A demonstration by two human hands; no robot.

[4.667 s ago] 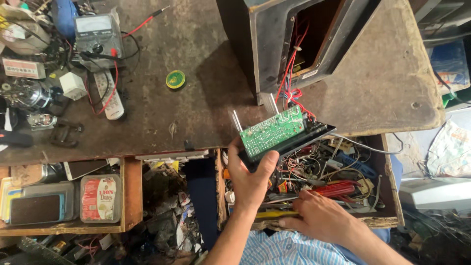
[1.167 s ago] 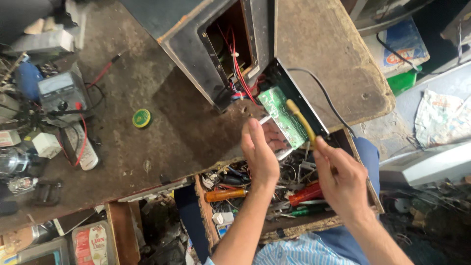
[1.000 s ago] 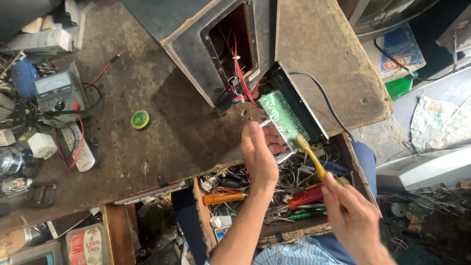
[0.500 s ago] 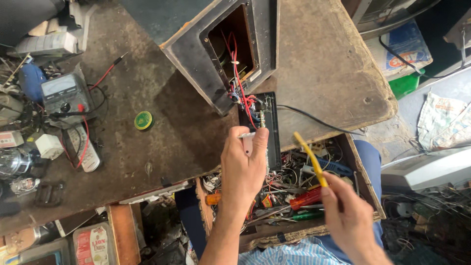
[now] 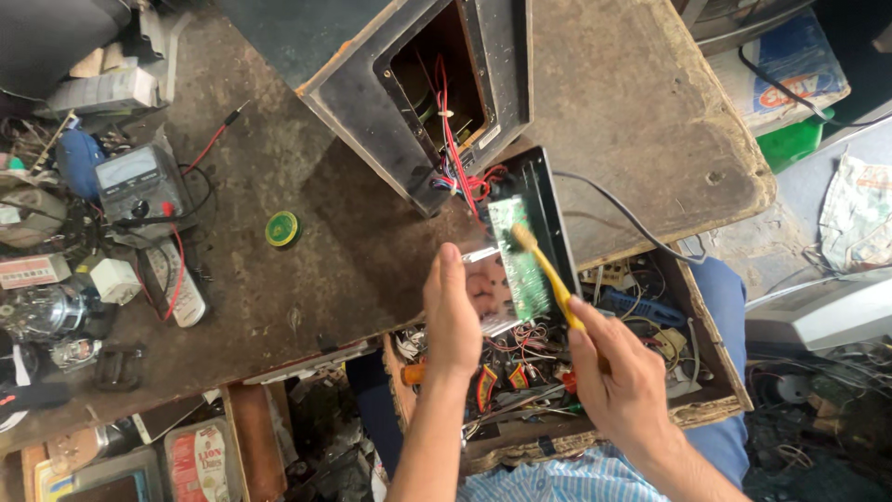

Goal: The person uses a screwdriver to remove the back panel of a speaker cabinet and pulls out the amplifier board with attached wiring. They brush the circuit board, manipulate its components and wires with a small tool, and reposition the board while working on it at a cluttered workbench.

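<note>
My left hand point(image 5: 453, 311) holds up a black panel with a green circuit board point(image 5: 517, 256) and a metal heat sink, gripping it by its lower edge. Red wires point(image 5: 455, 139) run from the board into the opening of a dark speaker cabinet point(image 5: 372, 84) lying on the bench. My right hand point(image 5: 624, 376) grips a yellow toothbrush point(image 5: 548, 274); its head rests on the upper part of the green board.
An open wooden drawer point(image 5: 706, 325) full of tools and wires sits below the hands. A green tape roll point(image 5: 282, 229), a multimeter point(image 5: 139, 181) with red leads and a remote lie on the worn bench at left. Clutter fills the floor at right.
My left hand has turned the panel so the green board faces me. My right hand brought the yellow toothbrush up from the drawer side onto the board.
</note>
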